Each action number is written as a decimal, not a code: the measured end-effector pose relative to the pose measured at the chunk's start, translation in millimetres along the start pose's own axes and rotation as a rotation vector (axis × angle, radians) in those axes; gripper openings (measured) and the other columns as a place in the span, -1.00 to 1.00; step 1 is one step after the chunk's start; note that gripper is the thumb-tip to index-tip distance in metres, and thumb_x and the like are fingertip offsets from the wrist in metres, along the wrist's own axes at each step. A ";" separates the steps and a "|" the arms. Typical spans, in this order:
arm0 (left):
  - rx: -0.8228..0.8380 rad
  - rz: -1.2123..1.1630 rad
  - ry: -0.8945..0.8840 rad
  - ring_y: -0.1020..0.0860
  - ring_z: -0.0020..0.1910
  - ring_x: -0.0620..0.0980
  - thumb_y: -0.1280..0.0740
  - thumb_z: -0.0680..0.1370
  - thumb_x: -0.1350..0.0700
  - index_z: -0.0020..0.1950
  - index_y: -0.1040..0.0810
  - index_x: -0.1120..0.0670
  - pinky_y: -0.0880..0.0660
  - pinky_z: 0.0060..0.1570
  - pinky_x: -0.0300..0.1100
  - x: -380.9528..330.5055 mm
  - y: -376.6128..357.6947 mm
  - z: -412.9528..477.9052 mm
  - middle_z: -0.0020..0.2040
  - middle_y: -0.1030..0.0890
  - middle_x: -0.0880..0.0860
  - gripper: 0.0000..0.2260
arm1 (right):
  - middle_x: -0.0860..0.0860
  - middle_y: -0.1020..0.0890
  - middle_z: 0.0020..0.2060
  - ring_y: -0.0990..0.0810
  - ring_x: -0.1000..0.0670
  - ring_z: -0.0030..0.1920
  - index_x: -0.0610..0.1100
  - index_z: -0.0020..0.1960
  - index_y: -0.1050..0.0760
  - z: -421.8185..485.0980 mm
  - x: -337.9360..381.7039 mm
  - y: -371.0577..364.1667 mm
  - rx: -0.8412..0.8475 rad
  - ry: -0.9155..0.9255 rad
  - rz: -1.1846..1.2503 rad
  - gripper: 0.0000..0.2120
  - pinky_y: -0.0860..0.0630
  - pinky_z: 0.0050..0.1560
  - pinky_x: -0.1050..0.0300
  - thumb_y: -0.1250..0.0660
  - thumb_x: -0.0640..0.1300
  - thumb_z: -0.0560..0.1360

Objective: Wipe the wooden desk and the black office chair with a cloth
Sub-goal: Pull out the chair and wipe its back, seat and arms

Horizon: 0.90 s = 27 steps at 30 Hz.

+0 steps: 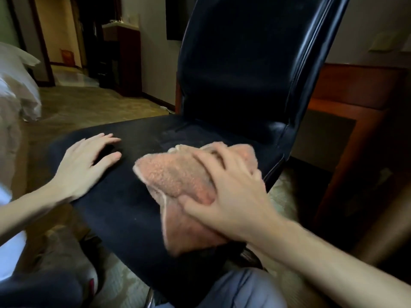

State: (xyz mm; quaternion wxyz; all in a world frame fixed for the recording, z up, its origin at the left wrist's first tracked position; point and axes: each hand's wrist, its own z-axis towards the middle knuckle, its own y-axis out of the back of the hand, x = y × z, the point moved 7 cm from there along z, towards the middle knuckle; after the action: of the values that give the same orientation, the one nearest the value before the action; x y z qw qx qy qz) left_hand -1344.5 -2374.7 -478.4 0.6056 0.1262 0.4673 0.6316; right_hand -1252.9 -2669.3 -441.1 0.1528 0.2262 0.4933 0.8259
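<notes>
Right, the pink fluffy terry cloth is down on the seat of the black leather office chair, toward its right side and just in front of the backrest. The right hand is on top of it, fingers curled over the bunched fabric and the thumb pinching a fold from below, so the cloth is gripped as well as pressed into the seat. One corner trails back toward the front edge.

Over on the other side, the left hand rests flat on the seat's left part, fingers straight and a little spread, holding nothing. By my reading it's steadying the chair.

There's a paler smear on the seat just ahead of the cloth, possibly a damp streak, though the blur makes that hard to call.

As for progress, the seat is the step in hand. The tall glossy backrest looks untouched from here, so I'd count it as left to do. The reddish-brown wooden desk stands behind the chair to the right, and nothing shows whether its surface has been wiped. A bed with white bedding sits at far left on the patterned carpet.
</notes>
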 end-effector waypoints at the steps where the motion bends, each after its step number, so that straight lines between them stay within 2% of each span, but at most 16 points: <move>1: 0.004 0.000 0.006 -0.29 0.59 0.10 -0.03 0.48 -0.36 0.45 -0.52 0.09 -0.15 0.57 0.15 3.6 1.0 -1.7 0.53 -0.45 0.14 -0.25 | 0.10 -0.07 0.62 0.05 -0.01 0.63 0.35 0.56 -0.01 7.7 -13.0 -0.6 0.017 -0.026 -0.047 -0.14 -0.04 0.52 -0.43 -0.05 0.57 0.31; 2: 0.006 -0.001 0.015 -0.28 0.59 0.11 -0.03 0.48 -0.35 0.46 -0.51 0.11 -0.16 0.56 0.16 7.6 2.1 -5.8 0.53 -0.43 0.15 -0.25 | 0.07 -0.02 0.65 0.11 -0.04 0.65 0.32 0.58 0.00 14.5 -28.6 -2.7 0.051 -0.071 -0.071 -0.07 0.03 0.54 -0.42 -0.01 0.62 0.28; 3: 0.009 -0.007 0.022 -0.27 0.59 0.11 -0.04 0.49 -0.34 0.47 -0.50 0.11 -0.15 0.57 0.16 11.3 1.6 -9.7 0.55 -0.42 0.15 -0.25 | 0.07 -0.07 0.64 0.06 -0.07 0.65 0.30 0.58 -0.06 21.5 -47.8 -4.4 0.087 -0.134 -0.069 -0.06 0.01 0.55 -0.40 0.00 0.62 0.26; 5: 0.013 -0.015 0.020 -0.23 0.61 0.08 -0.08 0.53 -0.29 0.51 -0.45 0.09 -0.10 0.59 0.12 17.9 0.3 -19.1 0.58 -0.36 0.12 -0.32 | 0.07 -0.39 0.50 -0.31 -0.12 0.54 0.25 0.46 -0.33 38.7 -88.1 1.3 0.079 -0.253 -0.035 -0.16 -0.30 0.48 -0.30 -0.04 0.55 0.25; 6: 0.015 -0.013 0.010 -0.20 0.62 0.05 -0.11 0.56 -0.25 0.54 -0.43 0.06 -0.06 0.61 0.09 19.8 -0.4 -23.7 0.60 -0.33 0.10 -0.37 | 0.06 -0.53 0.36 -0.49 -0.15 0.39 0.20 0.33 -0.44 46.5 -110.9 8.0 0.044 -0.316 -0.031 -0.23 -0.46 0.33 -0.21 -0.07 0.52 0.24; 7: 0.019 -0.005 -0.005 -0.17 0.63 0.02 -0.12 0.58 -0.21 0.55 -0.40 0.04 -0.03 0.62 0.06 20.1 -1.5 -27.4 0.62 -0.30 0.08 -0.40 | 0.02 -0.60 0.24 -0.58 -0.17 0.25 0.14 0.22 -0.49 50.6 -133.3 15.3 0.007 -0.375 -0.049 -0.27 -0.52 0.17 -0.12 -0.09 0.51 0.21; 9: 0.019 -0.007 -0.017 -0.14 0.64 -0.02 -0.12 0.59 -0.20 0.57 -0.38 0.03 0.00 0.62 0.04 20.7 -1.5 -30.5 0.63 -0.28 0.06 -0.41 | -0.07 -0.65 0.10 -0.62 -0.22 0.06 0.08 0.12 -0.48 53.1 -172.1 27.9 -0.049 -0.453 -0.071 -0.28 -0.45 -0.02 -0.02 -0.07 0.50 0.16; 12: 0.028 0.001 -0.037 -0.14 0.64 -0.01 -0.08 0.56 -0.31 0.57 -0.38 0.03 0.01 0.63 0.08 13.3 -0.3 -29.5 0.63 -0.27 0.04 -0.33 | -0.11 -0.66 0.08 -0.53 -0.18 -0.05 0.08 0.10 -0.44 52.5 -191.4 27.3 -0.041 -0.501 0.036 -0.37 -0.39 -0.03 0.00 -0.09 0.45 0.21; 15: -0.011 0.041 -0.096 -0.21 0.62 -0.04 -0.04 0.56 -0.32 0.52 -0.44 -0.01 -0.04 0.61 0.09 0.8 -2.2 -28.5 0.59 -0.35 0.00 -0.35 | -0.09 -0.60 0.07 -0.61 -0.27 0.01 0.07 0.06 -0.37 53.0 -149.2 14.9 -0.081 -0.341 -0.017 -0.51 -0.41 -0.06 -0.03 -0.07 0.32 0.26; 18: -0.076 0.072 -0.096 -0.31 0.57 -0.03 -0.05 0.59 -0.30 0.48 -0.49 -0.05 -0.13 0.58 0.08 -3.2 -5.2 -32.8 0.54 -0.43 -0.03 -0.41 | 0.06 -0.59 -0.02 -0.64 -0.21 -0.02 0.13 0.09 -0.35 41.2 -67.6 4.4 -0.112 -0.046 0.027 -0.54 -0.49 -0.11 -0.02 -0.11 0.29 0.26; 21: -0.073 0.085 -0.090 -0.33 0.56 0.00 -0.03 0.59 -0.28 0.49 -0.50 -0.02 -0.15 0.57 0.10 -1.5 -6.3 -35.1 0.53 -0.45 -0.01 -0.41 | 0.11 -0.61 0.08 -0.62 -0.07 0.10 0.10 0.19 -0.47 20.5 16.0 -2.2 -0.056 0.261 0.073 -0.44 -0.58 0.04 -0.02 -0.17 0.27 0.25; 24: -0.024 0.111 -0.086 -0.27 0.59 -0.02 -0.02 0.57 -0.28 0.52 -0.44 -0.01 -0.11 0.60 0.09 -1.2 -8.2 -33.6 0.55 -0.40 -0.01 -0.37 | 0.09 -0.60 0.07 -0.57 -0.06 0.12 0.07 0.19 -0.53 -1.7 85.1 -20.2 0.082 0.574 0.004 -0.47 -0.49 0.17 -0.03 -0.31 0.28 0.29; 26: -0.016 0.075 -0.081 -0.22 0.60 -0.08 -0.01 0.59 -0.28 0.56 -0.39 -0.05 -0.05 0.61 0.02 0.3 -6.8 -34.0 0.57 -0.37 -0.05 -0.39 | 0.10 -0.59 -0.01 -0.56 -0.04 0.03 0.07 0.12 -0.55 -2.8 105.3 -26.5 0.137 0.665 0.056 -0.57 -0.51 0.11 -0.05 -0.40 0.20 0.30; 27: -0.001 0.039 -0.081 -0.19 0.61 -0.12 0.00 0.60 -0.27 0.58 -0.34 -0.09 -0.02 0.62 -0.04 0.9 -6.1 -35.5 0.57 -0.35 -0.07 -0.41 | 0.11 -0.61 -0.03 -0.59 -0.03 0.00 0.08 0.09 -0.56 5.2 104.6 -20.7 0.100 0.646 0.093 -0.60 -0.56 0.06 -0.05 -0.36 0.19 0.30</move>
State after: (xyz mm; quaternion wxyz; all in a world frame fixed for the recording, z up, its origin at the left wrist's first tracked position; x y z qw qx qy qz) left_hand -1366.5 -2390.5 -502.2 0.6117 0.1603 0.4398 0.6378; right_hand -1338.5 -2606.0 -434.0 -0.0604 -0.0180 0.5454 0.8358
